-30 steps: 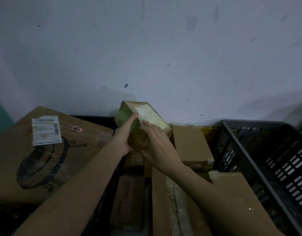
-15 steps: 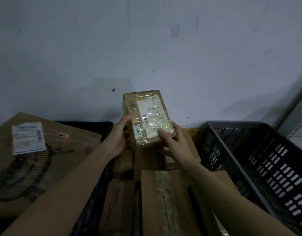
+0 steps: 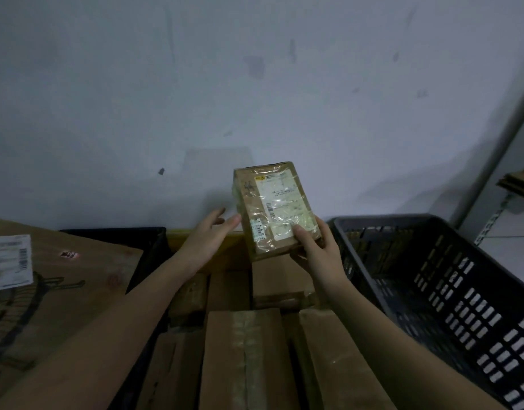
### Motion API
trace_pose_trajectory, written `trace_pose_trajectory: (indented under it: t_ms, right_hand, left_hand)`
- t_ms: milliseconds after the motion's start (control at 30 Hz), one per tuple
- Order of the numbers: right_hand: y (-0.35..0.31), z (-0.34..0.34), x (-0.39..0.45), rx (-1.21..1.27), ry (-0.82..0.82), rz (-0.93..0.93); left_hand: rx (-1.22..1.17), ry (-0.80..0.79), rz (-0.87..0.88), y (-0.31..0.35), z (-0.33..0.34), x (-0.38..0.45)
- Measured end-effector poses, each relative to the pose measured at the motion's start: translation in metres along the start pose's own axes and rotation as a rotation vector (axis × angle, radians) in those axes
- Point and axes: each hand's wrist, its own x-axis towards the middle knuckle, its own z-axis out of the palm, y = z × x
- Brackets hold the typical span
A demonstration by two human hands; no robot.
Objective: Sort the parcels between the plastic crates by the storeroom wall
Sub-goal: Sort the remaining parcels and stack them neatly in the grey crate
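Note:
A small brown parcel [image 3: 272, 208] wrapped in clear tape, with a white label facing me, is held upright above the middle crate. My right hand [image 3: 315, 247] grips its lower right corner, thumb across the label. My left hand [image 3: 209, 236] hovers just left of the parcel with straight fingers, its fingertips near the parcel's left edge. Below lie several cardboard parcels [image 3: 243, 359] packed in the middle crate. An empty dark grey slotted crate [image 3: 450, 294] stands to the right.
A large flat carton [image 3: 62, 288] with a white label and a printed drawing lies over a black crate [image 3: 142, 247] on the left. The pale storeroom wall [image 3: 254, 99] rises right behind. A shelf upright [image 3: 503, 161] stands at far right.
The parcel was lifted from the pile and turned label-up, then carried a little right. My left hand has come off it and opened; the right hand alone holds it now.

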Motion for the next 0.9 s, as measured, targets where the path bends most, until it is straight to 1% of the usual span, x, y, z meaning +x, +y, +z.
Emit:
trace_pose_trajectory:
  t_ms: [133, 200, 267, 333, 433, 533, 700, 767, 833, 900]
  right_hand:
    - [-0.012, -0.053, 0.004, 0.001, 0.045, 0.017]
    - [-0.019, -0.088, 0.006, -0.005, 0.08, 0.009]
    - [-0.026, -0.126, 0.009, 0.04, 0.108, 0.018]
    - [-0.032, -0.167, 0.011, 0.047, 0.149, 0.054]
    - [-0.038, -0.228, 0.016, -0.074, 0.266, 0.124]
    - [-0.037, -0.288, 0.02, -0.12, 0.379, 0.245]
    - [-0.021, -0.353, 0.023, -0.195, 0.445, 0.465]
    - [-0.007, -0.363, 0.028, -0.218, 0.453, 0.516]
    - [0.006, -0.365, 0.036, -0.237, 0.456, 0.554]
    - [0.021, -0.363, 0.044, -0.237, 0.453, 0.584]
  left_hand:
    - [0.127, -0.013, 0.023, 0.01, 0.052, 0.005]
    - [0.214, -0.042, 0.049, 0.016, 0.085, 0.007]
    - [0.303, -0.086, 0.074, 0.024, 0.12, 0.011]
    - [0.363, -0.118, 0.083, 0.032, 0.157, 0.018]
    - [0.367, -0.17, 0.073, 0.043, 0.213, 0.026]
    - [0.379, -0.213, -0.008, 0.047, 0.267, 0.03]
    - [0.321, -0.169, -0.184, 0.038, 0.336, 0.021]
    - [0.435, -0.139, -0.216, 0.028, 0.354, 0.008]
    - [0.605, -0.071, -0.17, 0.02, 0.363, 0.002]
    - [0.634, -0.03, -0.163, 0.021, 0.363, 0.0]
